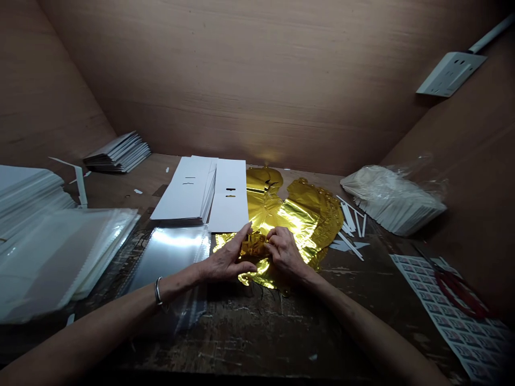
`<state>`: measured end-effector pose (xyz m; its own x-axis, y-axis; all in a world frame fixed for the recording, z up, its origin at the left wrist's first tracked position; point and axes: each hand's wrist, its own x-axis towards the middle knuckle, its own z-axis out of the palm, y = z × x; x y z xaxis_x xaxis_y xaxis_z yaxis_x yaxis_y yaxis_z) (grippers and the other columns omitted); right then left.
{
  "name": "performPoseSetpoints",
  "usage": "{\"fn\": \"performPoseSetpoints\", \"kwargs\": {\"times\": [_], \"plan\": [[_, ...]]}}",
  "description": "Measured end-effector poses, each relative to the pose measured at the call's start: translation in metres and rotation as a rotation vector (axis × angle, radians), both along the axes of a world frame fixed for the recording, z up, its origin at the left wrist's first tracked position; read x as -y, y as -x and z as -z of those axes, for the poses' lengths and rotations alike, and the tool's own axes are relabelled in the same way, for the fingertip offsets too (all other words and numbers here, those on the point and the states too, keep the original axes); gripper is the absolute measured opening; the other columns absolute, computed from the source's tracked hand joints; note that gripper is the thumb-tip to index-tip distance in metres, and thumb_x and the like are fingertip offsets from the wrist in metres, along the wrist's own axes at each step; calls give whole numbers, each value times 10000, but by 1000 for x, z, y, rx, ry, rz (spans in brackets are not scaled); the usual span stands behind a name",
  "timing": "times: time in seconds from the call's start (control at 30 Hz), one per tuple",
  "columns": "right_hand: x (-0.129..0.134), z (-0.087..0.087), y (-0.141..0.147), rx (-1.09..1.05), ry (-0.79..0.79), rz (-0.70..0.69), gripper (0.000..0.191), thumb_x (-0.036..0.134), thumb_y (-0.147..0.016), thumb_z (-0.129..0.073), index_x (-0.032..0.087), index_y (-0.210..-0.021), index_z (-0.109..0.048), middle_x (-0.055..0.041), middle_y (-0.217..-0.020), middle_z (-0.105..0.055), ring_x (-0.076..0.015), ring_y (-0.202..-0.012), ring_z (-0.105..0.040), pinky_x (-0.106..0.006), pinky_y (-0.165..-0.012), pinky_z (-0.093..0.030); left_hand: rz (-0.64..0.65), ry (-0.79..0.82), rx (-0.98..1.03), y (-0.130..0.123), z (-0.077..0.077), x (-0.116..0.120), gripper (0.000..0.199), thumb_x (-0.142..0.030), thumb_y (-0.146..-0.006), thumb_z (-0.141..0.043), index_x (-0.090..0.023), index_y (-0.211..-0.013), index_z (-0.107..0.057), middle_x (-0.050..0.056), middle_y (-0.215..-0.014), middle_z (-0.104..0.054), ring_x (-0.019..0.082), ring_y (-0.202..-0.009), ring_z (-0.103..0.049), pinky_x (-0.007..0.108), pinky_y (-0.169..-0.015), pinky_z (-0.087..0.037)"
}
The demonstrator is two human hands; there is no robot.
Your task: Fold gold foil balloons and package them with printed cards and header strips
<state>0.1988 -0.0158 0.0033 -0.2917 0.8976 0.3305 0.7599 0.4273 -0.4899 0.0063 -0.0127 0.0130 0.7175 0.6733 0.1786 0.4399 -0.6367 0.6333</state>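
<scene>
A gold foil balloon lies flattened and partly folded on the scarred wooden workbench. Its near end is gathered into a crumpled fold between my hands. My left hand grips the fold from the left, and my right hand pinches it from the right. Just past my left fingertips lies a white card strip with a dark slot, overlapping the balloon's edge. The foil under my palms is hidden.
Left of the balloon are a stack of white cards and clear plastic sleeves. Larger sleeve stacks fill the left side. To the right lie white sticks, a bagged white bundle and a printed label sheet. Wooden walls surround the bench.
</scene>
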Motion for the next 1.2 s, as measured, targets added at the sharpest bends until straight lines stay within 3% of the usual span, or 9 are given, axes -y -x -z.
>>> {"fn": "performPoseSetpoints", "kwargs": {"times": [0.1, 0.23, 0.37, 0.47, 0.67, 0.8, 0.97, 1.1, 1.2], "plan": [[1, -1, 2, 43, -14, -7, 120, 164, -733, -446, 175, -640, -520, -50, -797, -507, -178, -813, -407, -354, -762, -332, -58, -297, -72, -9, -10, 7, 871, -548, -718, -412, -65, -1304, 15, 210, -1357, -59, 301, -1244, -30, 466, -989, -138], [2, -2, 4, 82, -25, -24, 121, 133, -725, -433, 170, -679, -539, -49, -807, -501, -173, -809, -398, -345, -784, -320, 33, -497, -333, -24, -19, 22, 863, -645, -676, -333, -48, -1279, -180, 204, -1344, -146, 325, -1238, 6, 516, -977, -21], [2, -2, 5, 129, -15, -23, 89, 147, -707, -465, 160, -704, -553, -56, -817, -516, -176, -812, -408, -344, -790, -320, 49, -416, -465, -27, -9, 32, 990, -735, -604, -240, 14, -1251, -219, 252, -1324, -147, 336, -1232, 8, 481, -979, -56], [4, -3, 4, 152, -54, -31, 189, 168, -710, -484, 158, -887, -550, -74, -918, -523, -192, -876, -416, -362, -810, -316, 49, -339, -500, -23, -1, 35, 1002, -739, -609, -203, 23, -1259, -191, 267, -1327, -95, 348, -1226, 28, 491, -967, -65], [4, -15, -6, 397, -164, -269, 287, 193, -778, -409, 196, -1052, -495, -77, -1086, -513, -252, -1102, -320, -510, -944, -111, 68, -245, -492, -20, -3, 36, 1004, -737, -611, -226, -3, -1287, -112, 253, -1339, -22, 350, -1222, 65, 500, -963, -64], [0, -19, -9, 494, -176, -352, 329, 217, -787, -399, 142, -1103, -450, -128, -1144, -470, -254, -1087, -359, -534, -954, -93, 8, -178, -465, -20, 0, 36, 1032, -753, -571, -282, -43, -1298, -104, 244, -1343, 6, 360, -1218, 74, 509, -956, -94], [-3, -15, -9, 433, -215, -319, 376, 211, -775, -428, 131, -1142, -407, -159, -1142, -465, -253, -1089, -382, -558, -946, -104, -14, -159, -435, -19, 3, 35, 1066, -763, -542, -314, -61, -1306, -69, 231, -1348, 31, 364, -1218, 69, 512, -956, -100], [-3, -18, -14, 418, -228, -513, 400, 179, -768, -421, 166, -1168, -399, -106, -1207, -438, -227, -1156, -316, -512, -971, -115, -14, -169, -414, -19, 3, 34, 1074, -767, -528, -326, -59, -1303, -98, 237, -1348, 10, 367, -1221, 45, 511, -957, -115], [-4, -23, -15, 388, -175, -557, 363, 204, -796, -388, 184, -1158, -415, -80, -1180, -472, -200, -1156, -323, -490, -981, -112, -46, -239, -379, -19, 4, 37, 1065, -769, -524, -327, -32, -1278, -179, 253, -1340, -59, 374, -1222, 9, 532, -953, -105]]}}
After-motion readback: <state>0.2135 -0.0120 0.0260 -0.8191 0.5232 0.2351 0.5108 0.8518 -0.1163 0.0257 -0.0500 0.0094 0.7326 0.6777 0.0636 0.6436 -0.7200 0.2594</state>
